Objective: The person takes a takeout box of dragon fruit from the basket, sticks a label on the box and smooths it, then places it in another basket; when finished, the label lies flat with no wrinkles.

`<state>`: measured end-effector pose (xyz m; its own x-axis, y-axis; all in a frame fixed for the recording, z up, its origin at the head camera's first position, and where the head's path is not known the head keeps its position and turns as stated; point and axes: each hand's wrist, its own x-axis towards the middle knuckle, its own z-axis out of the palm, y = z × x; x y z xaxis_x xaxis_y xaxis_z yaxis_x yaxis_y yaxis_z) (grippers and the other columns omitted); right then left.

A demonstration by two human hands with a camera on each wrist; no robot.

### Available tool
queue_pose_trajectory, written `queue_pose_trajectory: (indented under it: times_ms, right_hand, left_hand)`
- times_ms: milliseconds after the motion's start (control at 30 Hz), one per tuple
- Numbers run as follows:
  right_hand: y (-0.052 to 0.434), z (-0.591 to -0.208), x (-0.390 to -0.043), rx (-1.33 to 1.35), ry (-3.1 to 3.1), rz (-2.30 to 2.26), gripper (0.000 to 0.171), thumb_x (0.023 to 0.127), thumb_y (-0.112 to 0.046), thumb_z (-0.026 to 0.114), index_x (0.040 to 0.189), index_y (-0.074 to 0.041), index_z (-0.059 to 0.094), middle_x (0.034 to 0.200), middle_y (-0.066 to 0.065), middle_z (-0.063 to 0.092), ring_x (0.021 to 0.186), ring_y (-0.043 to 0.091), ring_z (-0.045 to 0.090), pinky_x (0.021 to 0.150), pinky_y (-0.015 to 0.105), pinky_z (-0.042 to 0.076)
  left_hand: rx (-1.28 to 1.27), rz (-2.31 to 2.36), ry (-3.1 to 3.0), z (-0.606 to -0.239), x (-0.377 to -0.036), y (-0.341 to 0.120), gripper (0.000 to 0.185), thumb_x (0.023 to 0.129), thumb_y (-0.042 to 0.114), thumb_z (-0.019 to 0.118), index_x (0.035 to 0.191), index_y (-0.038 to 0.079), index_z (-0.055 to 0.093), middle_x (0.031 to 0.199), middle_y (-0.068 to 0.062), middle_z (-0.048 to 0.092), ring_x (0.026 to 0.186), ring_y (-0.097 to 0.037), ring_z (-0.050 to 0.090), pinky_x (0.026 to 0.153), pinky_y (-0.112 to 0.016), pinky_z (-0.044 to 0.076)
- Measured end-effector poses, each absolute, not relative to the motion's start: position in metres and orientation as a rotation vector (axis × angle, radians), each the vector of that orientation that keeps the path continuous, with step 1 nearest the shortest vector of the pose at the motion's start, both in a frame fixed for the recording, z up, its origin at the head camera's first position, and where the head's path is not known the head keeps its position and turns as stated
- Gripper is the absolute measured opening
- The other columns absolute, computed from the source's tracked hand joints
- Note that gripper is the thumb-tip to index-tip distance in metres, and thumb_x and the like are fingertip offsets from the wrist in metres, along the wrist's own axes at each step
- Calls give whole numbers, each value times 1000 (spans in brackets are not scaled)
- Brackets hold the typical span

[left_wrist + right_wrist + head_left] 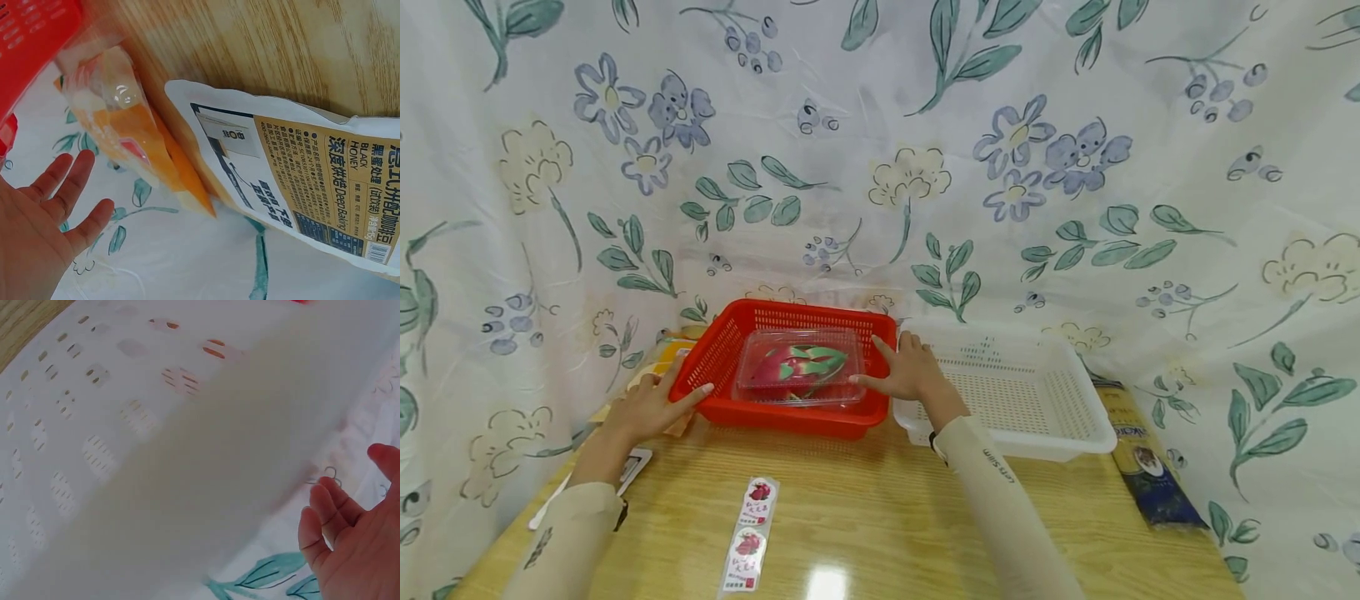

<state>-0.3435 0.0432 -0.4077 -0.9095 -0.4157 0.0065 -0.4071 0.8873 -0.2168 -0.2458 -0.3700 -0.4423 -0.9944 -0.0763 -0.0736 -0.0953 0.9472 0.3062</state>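
Note:
In the head view, a red plastic basket (797,418) holds a clear lidded container (760,354) with a pink and green dragon fruit (812,364) inside. My left hand (643,408) is at the basket's left end, thumb stretched over the front left corner and fingers spread outside. At the opposite end, my right hand (910,371) reaches over the right rim; its thumb and index finger point inward near the container. Both wrist views show loose, slightly bent fingers with nothing between them. A white perforated basket (1000,446) stands beside the right hand.
Dragon fruit stickers (751,533) lie on the wooden table (850,517) in front. An orange and clear packet (131,119) and a white-edged coffee pouch (300,169) are at the left. A dark gold bag (1142,454) lies at far right. Floral cloth (865,233) hangs behind.

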Motion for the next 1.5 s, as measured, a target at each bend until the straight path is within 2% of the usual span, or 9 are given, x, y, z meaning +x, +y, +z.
queue_pose_trajectory:
  times_ms: [133,333,700,967,1233,1500]
  right_hand:
    - [40,-408,-343,-642,2994,-370,96,79,-77,57,157,-29,29,151,19,33,135,33,31,113,55,36]
    - [36,-410,-343,-645,2999,-321,94,81,-77,54,157,-29,29,155,19,30,139,35,29,116,56,31]
    - [37,-412,-345,-745,3060,-111,95,81,-79,51,157,-26,31,156,19,29,136,34,31,114,51,34]
    - [31,-419,-345,-765,3041,0,96,81,-80,48,157,-26,29,157,18,27,141,36,29,117,53,31]
    - [24,-420,-346,-782,3045,215,94,82,-82,44,158,-28,28,160,16,27,148,36,22,120,51,26]
    - [16,-418,-339,-817,3060,383,93,83,-83,38,157,-28,29,155,15,34,144,32,28,115,46,32]
  left_hand:
    - [-122,477,3049,-442,-246,-370,100,92,77,29,159,7,4,135,-45,31,111,-63,43,79,-73,48]
    - [-128,496,3029,-440,-246,-369,100,92,77,30,159,7,4,136,-45,30,111,-64,43,78,-72,49]
    - [-140,564,3002,-441,-245,-367,100,92,77,31,159,8,1,136,-44,32,109,-62,47,75,-67,53]
    - [-142,578,2982,-439,-244,-365,100,92,77,30,159,8,0,141,-45,27,116,-65,42,80,-72,49]
    - [-142,601,2970,-439,-245,-367,101,92,77,30,158,7,-1,140,-45,29,114,-64,44,80,-72,49]
    - [-148,613,2961,-440,-245,-367,102,91,78,31,159,8,-2,139,-44,30,112,-62,45,78,-69,51]
